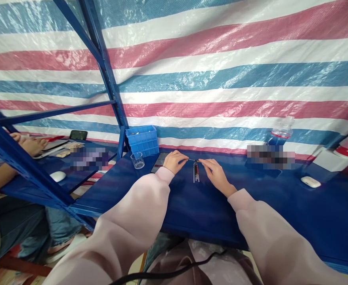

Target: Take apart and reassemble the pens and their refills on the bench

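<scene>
My left hand (175, 161) and my right hand (215, 173) are raised just over the blue table, facing each other. Thumb and fingertips of each pinch one end of a thin pen refill (193, 160), held roughly level between them. Its tip details are too small to make out. Right below it, several pen refills (195, 173) lie side by side on the table, slim tubes with black and red parts and clear ends. Beside my left hand a flat dark device (158, 163) rests on the table, partly covered by that hand.
A blue plastic bin (144, 142) and a clear cup (137, 160) stand at the left, near a blue metal frame (102, 63). Rightward are a clear bottle (281, 132), a white earbud case (310, 182) and a white box (330, 160). Another person's hands (31, 145) are far left.
</scene>
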The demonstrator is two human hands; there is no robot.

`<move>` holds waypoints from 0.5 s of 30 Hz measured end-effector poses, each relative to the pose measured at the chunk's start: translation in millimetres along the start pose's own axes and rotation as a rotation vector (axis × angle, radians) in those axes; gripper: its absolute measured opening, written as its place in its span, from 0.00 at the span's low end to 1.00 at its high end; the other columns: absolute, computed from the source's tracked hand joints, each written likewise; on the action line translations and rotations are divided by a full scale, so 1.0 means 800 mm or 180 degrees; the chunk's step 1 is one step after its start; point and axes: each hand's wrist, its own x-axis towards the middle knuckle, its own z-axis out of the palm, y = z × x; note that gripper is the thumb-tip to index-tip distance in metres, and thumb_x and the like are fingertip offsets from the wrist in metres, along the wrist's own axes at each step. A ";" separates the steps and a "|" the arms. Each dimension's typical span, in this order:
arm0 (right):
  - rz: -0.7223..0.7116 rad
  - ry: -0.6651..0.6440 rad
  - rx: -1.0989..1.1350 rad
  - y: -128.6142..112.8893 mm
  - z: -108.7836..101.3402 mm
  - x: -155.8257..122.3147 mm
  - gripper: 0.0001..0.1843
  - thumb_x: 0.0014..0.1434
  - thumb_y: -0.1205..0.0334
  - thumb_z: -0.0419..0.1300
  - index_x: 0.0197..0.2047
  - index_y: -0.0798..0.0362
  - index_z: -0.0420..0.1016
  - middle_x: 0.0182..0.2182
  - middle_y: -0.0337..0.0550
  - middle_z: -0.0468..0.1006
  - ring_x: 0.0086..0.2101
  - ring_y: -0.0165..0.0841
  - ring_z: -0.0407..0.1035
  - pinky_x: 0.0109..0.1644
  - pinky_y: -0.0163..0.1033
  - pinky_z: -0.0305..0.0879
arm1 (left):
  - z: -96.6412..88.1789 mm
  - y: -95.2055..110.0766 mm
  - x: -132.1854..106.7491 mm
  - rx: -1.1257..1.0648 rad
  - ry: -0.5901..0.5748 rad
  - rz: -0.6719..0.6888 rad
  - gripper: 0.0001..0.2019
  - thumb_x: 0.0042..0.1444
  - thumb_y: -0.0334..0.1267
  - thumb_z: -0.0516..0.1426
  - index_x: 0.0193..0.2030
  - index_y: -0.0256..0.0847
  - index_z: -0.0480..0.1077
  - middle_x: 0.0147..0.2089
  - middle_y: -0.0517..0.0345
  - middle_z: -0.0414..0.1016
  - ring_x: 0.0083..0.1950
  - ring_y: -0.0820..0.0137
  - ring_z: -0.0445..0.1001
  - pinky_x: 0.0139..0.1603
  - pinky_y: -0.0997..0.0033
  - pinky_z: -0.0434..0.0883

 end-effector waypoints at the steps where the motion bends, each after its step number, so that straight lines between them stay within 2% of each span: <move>1: -0.0038 0.0037 -0.0010 0.001 0.000 0.000 0.18 0.64 0.62 0.43 0.50 0.49 0.70 0.39 0.44 0.74 0.40 0.36 0.66 0.46 0.44 0.63 | 0.000 -0.001 0.000 -0.0012 0.0060 0.0043 0.09 0.56 0.39 0.53 0.35 0.42 0.75 0.36 0.57 0.78 0.37 0.71 0.70 0.41 0.69 0.66; 15: -0.0042 0.0042 -0.0138 0.001 -0.001 0.001 0.18 0.64 0.63 0.43 0.49 0.49 0.70 0.39 0.44 0.74 0.39 0.37 0.65 0.45 0.45 0.63 | 0.001 -0.001 0.001 -0.0109 0.0167 0.0165 0.08 0.56 0.38 0.54 0.35 0.42 0.75 0.34 0.58 0.77 0.35 0.71 0.68 0.41 0.69 0.65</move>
